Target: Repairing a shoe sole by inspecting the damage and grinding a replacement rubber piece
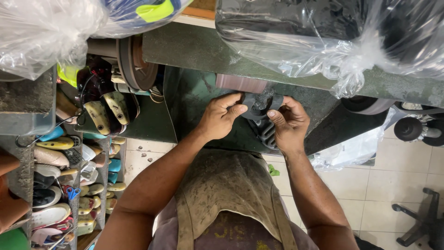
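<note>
Green machine body (194, 51) ran wide above and beyond the fingers, its sanding drum (241, 83) just past the fingertips, a grinding wheel (134, 65) well off to the left hand's side. Clear plastic bags (333, 37) hung over the machine top, farther out than the drum. Racks of shoe lasts (83, 185) stood far left of the left forearm. Tiled floor (384, 185) lay below the right arm, with a chair base (423, 217) at its far corner. Worn apron (226, 194) sat beneath both wrists.

Between the two hands: a dark sole (260, 115), ridged tread showing toward the body. Its long axis seemed to run from the drum back toward the person, though the fingers hid much of it. The upper end sat against or just short of the drum; contact could not be made out.

Left hand (219, 118) was closed on the sole's left edge, thumb and forefinger pinching near the top. Right hand (289, 122) gripped the right edge, thumb (276, 115) laid across the face, fingers wrapped behind. Both hands were about equally near the drum, the left fingertips perhaps slightly closer. The sole lay directly between the fingers, the drum straight ahead of them.
</note>
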